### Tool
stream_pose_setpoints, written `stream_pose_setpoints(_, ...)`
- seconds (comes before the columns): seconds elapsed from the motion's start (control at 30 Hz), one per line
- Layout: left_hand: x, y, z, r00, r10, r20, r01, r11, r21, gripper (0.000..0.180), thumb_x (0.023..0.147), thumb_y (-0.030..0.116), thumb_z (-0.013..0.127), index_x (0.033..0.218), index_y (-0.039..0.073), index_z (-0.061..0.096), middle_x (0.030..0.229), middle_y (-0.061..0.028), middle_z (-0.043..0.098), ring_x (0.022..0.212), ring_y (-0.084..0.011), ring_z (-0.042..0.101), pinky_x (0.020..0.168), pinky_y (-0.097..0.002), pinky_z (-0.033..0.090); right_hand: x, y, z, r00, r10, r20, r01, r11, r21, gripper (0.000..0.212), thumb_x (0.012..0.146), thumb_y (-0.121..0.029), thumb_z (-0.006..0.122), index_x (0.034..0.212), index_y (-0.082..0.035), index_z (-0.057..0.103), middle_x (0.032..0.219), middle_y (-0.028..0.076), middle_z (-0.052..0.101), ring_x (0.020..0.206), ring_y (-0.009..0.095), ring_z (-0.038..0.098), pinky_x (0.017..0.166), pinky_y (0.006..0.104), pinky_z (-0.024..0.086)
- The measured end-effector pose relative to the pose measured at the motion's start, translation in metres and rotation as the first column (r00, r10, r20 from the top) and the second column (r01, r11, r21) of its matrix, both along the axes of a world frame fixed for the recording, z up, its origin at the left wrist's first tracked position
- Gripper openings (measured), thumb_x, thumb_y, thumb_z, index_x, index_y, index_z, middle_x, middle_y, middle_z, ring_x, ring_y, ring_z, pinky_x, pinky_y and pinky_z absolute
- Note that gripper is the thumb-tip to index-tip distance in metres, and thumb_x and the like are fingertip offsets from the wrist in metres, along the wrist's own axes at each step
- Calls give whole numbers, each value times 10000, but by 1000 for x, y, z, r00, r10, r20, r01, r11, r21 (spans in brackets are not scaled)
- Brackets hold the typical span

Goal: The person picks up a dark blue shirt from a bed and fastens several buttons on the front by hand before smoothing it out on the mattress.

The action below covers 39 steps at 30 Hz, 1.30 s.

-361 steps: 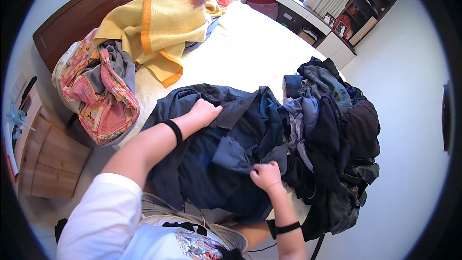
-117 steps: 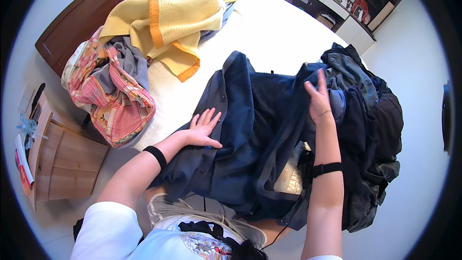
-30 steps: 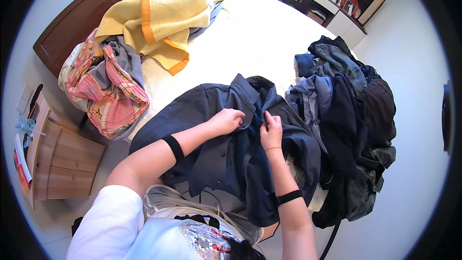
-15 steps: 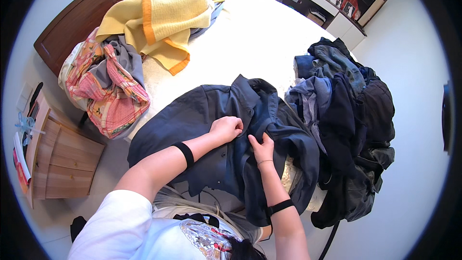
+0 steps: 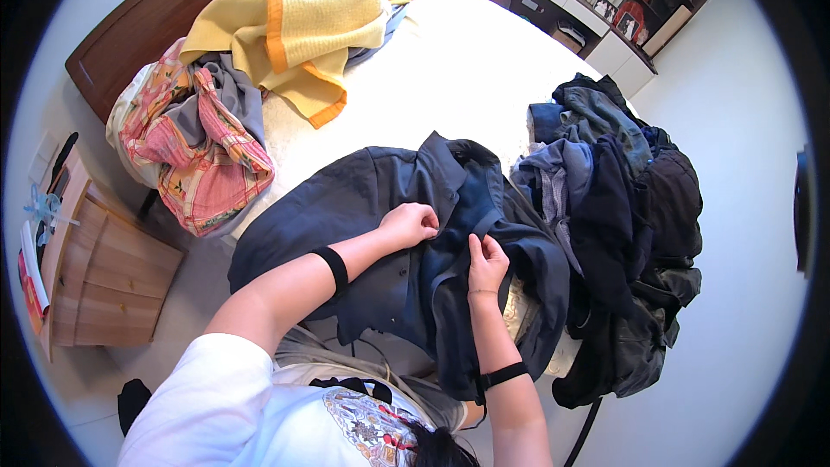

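Note:
A dark navy button-up shirt lies spread over the near edge of the bed, its collar pointing away from me and its front partly open. My left hand is closed in a pinch on the front edge below the collar, fingertips curled inward. Just to its right, my right hand pinches the cloth of the opposite front, thumb up. One sleeve side spreads left; the other hangs in folds by my right forearm. Small buttons show along the left front.
A heap of dark clothes covers the bed's right side. At the far left lie a yellow blanket and pink patterned bedding. The white bed has a wooden headboard; a wooden nightstand stands at left.
My right hand has shifted slightly right and its fingers have curled in more. My left hand has moved up a little. Both front edges remain in my hands.

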<state>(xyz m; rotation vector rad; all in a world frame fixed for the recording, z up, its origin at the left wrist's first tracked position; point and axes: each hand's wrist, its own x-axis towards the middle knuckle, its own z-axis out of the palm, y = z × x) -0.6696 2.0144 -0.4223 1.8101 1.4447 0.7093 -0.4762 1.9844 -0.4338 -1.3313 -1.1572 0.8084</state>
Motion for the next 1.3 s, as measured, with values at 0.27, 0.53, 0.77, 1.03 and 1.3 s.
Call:
stream_pose_setpoints(0.27,7,6,40,925,-13,381,9,1000,13,127,780,79,699,875,-3,680,799,-76,693,739,-135,656,715,-276,529,-21,4,47,941,40,337,-105,978,178,147,780,-73,744,881,-3,664,738,46,647,621,101,589,599,241,476)
stream_pose_setpoints(0.53,13,-6,37,855,104,508,-118,993,-5,132,796,69,676,894,-20,681,815,-96,701,749,-144,669,729,-272,538,-27,3,62,905,91,416,-189,961,200,105,780,-31,697,877,10,687,766,83,647,581,141,597,572,251,480)
stream_pose_setpoints(0.77,9,-14,22,888,105,448,-136,990,38,129,809,68,676,908,-15,686,814,-76,700,747,-111,655,723,-258,534,-34,-5,54,851,148,504,-264,950,167,166,804,-89,698,918,32,692,829,117,695,699,168,658,688,262,508)
stream_pose_setpoints(1.03,6,-31,-15,904,114,413,-117,993,-18,92,797,54,682,869,-4,685,779,-65,697,713,-108,651,688,-251,527,-36,-15,28,791,131,598,-242,964,108,157,767,-142,704,900,-58,706,793,98,674,643,225,650,618,317,514)
stream_pose_setpoints(1.3,9,-27,-34,825,172,539,-89,980,-177,98,787,68,694,860,4,688,772,-61,695,701,-102,648,677,-246,525,-23,-10,-17,922,242,301,-214,969,-126,220,799,-129,710,978,-3,702,757,53,692,600,70,583,589,241,483)
